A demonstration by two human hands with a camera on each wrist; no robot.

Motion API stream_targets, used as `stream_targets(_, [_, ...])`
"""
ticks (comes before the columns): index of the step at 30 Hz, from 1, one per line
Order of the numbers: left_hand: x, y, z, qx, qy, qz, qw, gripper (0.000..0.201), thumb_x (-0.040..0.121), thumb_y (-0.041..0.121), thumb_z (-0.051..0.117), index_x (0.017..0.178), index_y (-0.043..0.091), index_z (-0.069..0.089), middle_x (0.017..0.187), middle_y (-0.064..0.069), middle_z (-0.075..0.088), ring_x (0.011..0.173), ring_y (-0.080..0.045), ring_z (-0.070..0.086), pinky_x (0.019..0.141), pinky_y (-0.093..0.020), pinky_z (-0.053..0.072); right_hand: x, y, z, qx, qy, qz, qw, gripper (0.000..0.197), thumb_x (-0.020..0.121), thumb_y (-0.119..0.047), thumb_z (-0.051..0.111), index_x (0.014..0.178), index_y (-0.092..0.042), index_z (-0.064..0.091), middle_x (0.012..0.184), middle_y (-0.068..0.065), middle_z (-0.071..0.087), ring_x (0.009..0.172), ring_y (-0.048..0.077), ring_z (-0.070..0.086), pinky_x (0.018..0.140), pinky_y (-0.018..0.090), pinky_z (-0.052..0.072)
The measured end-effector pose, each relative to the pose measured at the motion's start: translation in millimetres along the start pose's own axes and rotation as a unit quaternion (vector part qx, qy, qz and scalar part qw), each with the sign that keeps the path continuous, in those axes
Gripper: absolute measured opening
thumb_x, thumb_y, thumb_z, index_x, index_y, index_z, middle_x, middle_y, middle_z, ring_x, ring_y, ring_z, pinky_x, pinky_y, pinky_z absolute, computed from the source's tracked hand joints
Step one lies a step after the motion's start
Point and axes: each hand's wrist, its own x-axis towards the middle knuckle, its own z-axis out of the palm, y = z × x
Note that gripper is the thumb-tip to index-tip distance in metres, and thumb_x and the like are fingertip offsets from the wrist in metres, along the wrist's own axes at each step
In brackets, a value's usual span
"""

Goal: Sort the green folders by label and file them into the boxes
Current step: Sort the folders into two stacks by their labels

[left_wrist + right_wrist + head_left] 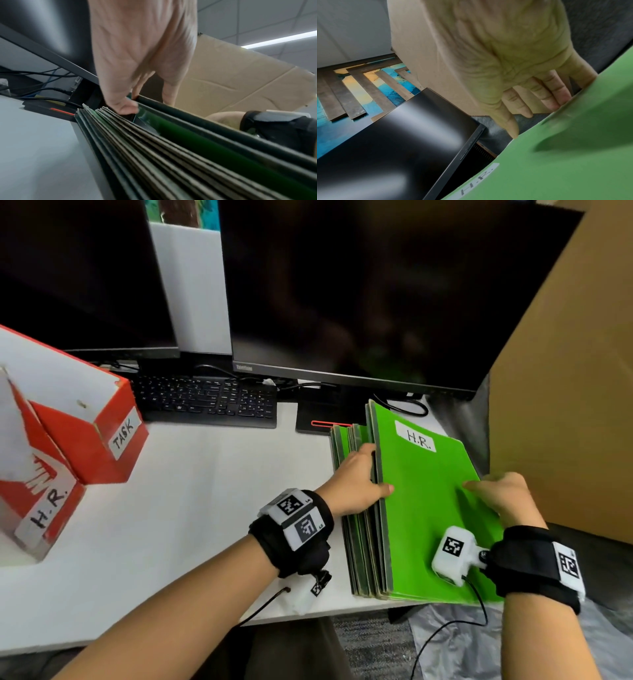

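Observation:
A stack of green folders [356, 549] lies at the right of the white desk [191, 542]. The top folder [428, 501], with a white label reading "H.R." [416, 436], is tilted up off the stack. My left hand [375, 474] grips its left edge, fingers tucked underneath and thumb on top. In the left wrist view the fingers [126, 106] reach between the folder edges [154, 155]. My right hand [489, 487] holds the right edge; its fingers [556, 97] curl behind the green cover [556, 162]. Two red boxes stand at the left, marked "TASK" [102, 446] and "H.R." [44, 508].
Two dark monitors [359, 289] [75, 275] stand at the back, with a black keyboard [205, 402] beneath them. A monitor base [322, 416] touches the stack's far end. A large cardboard sheet [565, 405] rises at the right. The desk's front edge runs just below the folders.

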Motion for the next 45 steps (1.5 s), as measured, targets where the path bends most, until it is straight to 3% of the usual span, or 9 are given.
stream_targets(7, [-1.8, 7.5, 1.0, -0.088, 0.035, 0.016, 0.995, 0.061, 0.09, -0.005, 0.052, 0.139, 0.011, 0.02, 0.072, 0.004, 0.039, 0.048, -0.007, 0.041, 0.039, -0.012, 0.037, -20.8, -22.8, 5.4, 0.045, -0.043, -0.047, 0.997, 0.046, 0.084, -0.017, 0.072, 0.124, 0.003, 0.057, 0.102, 0.013, 0.056, 0.081, 0.025, 0.051, 0.06, 0.027, 0.035])
stream_targets(14, [3.1, -33.7, -49.9, -0.187, 0.152, -0.074, 0.968, 0.049, 0.066, 0.009, 0.06, 0.113, 0.015, 0.046, 0.112, -0.018, 0.063, 0.1, -0.033, 0.063, 0.082, -0.047, 0.054, -34.9, -32.1, 5.4, 0.087, -0.045, -0.062, 0.993, 0.049, 0.087, -0.018, 0.07, 0.129, 0.002, 0.054, 0.109, 0.016, 0.058, 0.089, 0.024, 0.048, 0.075, 0.033, 0.034])
stream_targets(17, [-10.1, -64.4, -98.1, -0.185, 0.207, -0.124, 0.953, 0.017, 0.081, -0.003, 0.063, 0.084, 0.013, 0.058, 0.081, -0.01, 0.068, 0.073, -0.019, 0.063, 0.058, -0.026, 0.05, -29.3, -31.7, 3.4, 0.085, -0.043, -0.065, 0.993, 0.046, 0.087, -0.016, 0.07, 0.126, 0.004, 0.056, 0.113, 0.019, 0.061, 0.088, 0.025, 0.048, 0.076, 0.032, 0.034])
stream_targets(22, [-29.7, -127.4, -163.9, -0.008, 0.172, -0.251, 0.953, 0.038, 0.087, -0.014, 0.045, 0.055, 0.007, 0.04, 0.031, 0.009, 0.042, 0.046, -0.019, 0.037, 0.035, -0.017, 0.031, -24.4, -26.8, 10.9, 0.073, -0.043, -0.061, 0.995, 0.03, 0.084, -0.012, 0.073, 0.108, 0.001, 0.063, 0.079, 0.012, 0.053, 0.068, 0.023, 0.046, 0.065, 0.028, 0.036])
stream_targets(27, [-14.5, -141.6, -185.2, 0.159, 0.223, -0.261, 0.926, 0.032, 0.08, 0.0, 0.056, 0.06, 0.011, 0.034, 0.071, -0.021, 0.055, 0.067, -0.03, 0.06, 0.056, -0.038, 0.049, -16.1, -17.6, 12.0, 0.042, -0.012, -0.034, 0.998, 0.041, 0.079, -0.013, 0.077, 0.11, 0.008, 0.061, 0.085, 0.014, 0.054, 0.073, 0.024, 0.05, 0.069, 0.03, 0.038])
stream_targets(33, [-5.8, -144.9, -208.4, 0.153, 0.263, -0.262, 0.916, 0.007, 0.081, 0.003, 0.058, 0.078, -0.003, 0.058, 0.087, -0.02, 0.066, 0.086, -0.031, 0.063, 0.074, -0.037, 0.055, -6.2, -4.4, 8.1, 0.051, -0.019, 0.007, 0.998, 0.043, 0.081, -0.01, 0.075, 0.114, 0.012, 0.059, 0.079, 0.014, 0.056, 0.062, 0.023, 0.048, 0.07, 0.033, 0.037])
stream_targets(37, [-15.4, -142.5, -219.3, 0.247, 0.282, -0.291, 0.88, 0.023, 0.085, 0.007, 0.06, 0.103, -0.009, 0.059, 0.114, -0.03, 0.061, 0.109, -0.042, 0.057, 0.089, -0.042, 0.046, -6.4, -6.3, 10.6, 0.016, -0.027, 0.003, 1.0, 0.024, 0.079, -0.01, 0.077, 0.073, 0.0, 0.057, 0.059, 0.008, 0.048, 0.054, 0.021, 0.042, 0.059, 0.032, 0.035])
stream_targets(41, [-14.7, -131.2, -217.1, 0.348, 0.226, -0.328, 0.849, 0.046, 0.086, 0.009, 0.059, 0.126, -0.005, 0.044, 0.132, -0.029, 0.044, 0.123, -0.043, 0.045, 0.098, -0.046, 0.041, -3.2, -5.8, 8.6, 0.005, -0.02, 0.0, 1.0, 0.035, 0.076, -0.012, 0.08, 0.1, 0.007, 0.063, 0.082, 0.015, 0.058, 0.077, 0.027, 0.054, 0.072, 0.034, 0.04])
stream_targets(45, [-2.1, -89.9, -194.7, 0.338, 0.229, -0.171, 0.897, 0.059, 0.08, 0.017, 0.071, 0.13, 0.004, 0.042, 0.129, -0.021, 0.045, 0.121, -0.037, 0.045, 0.097, -0.045, 0.043, -4.1, -6.5, 9.7, 0.0, -0.015, 0.033, 0.999, 0.026, 0.072, -0.013, 0.082, 0.07, 0.002, 0.06, 0.062, 0.011, 0.055, 0.067, 0.025, 0.052, 0.067, 0.035, 0.041])
